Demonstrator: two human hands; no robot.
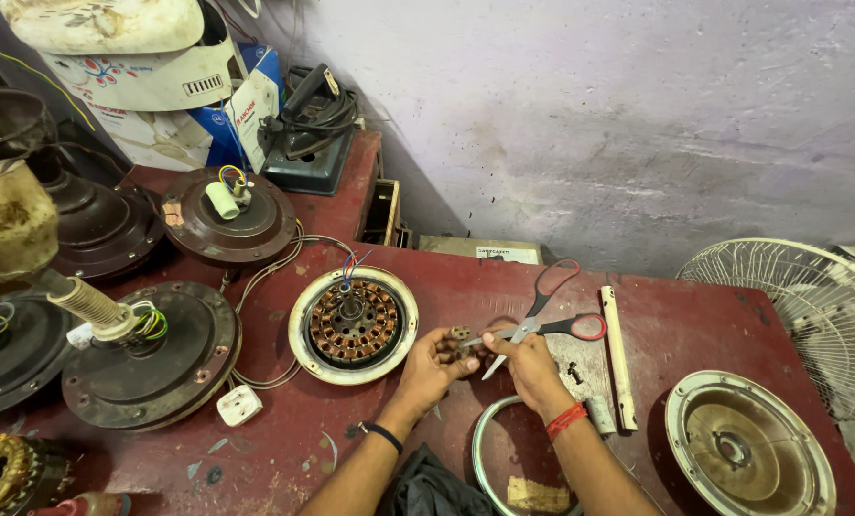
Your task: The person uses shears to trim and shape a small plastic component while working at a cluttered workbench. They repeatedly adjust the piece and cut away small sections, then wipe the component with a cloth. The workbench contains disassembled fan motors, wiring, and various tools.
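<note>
A: What was held over the red worktop (pixel 695 315)?

B: A small brownish metal part (pixel 461 333) was pinched in the fingers of the left hand (pixel 437 361), just right of the open fan motor (pixel 354 325) with copper windings.

A: And the right hand (pixel 528 361)?

B: Its fingers were closed around red-handled scissors (pixel 547 320); the blades were pointed at the small part and almost touching it. A white stick (pixel 617 355) was laid beside the scissors, and a round metal cover (pixel 747 449) was seen further right
</note>
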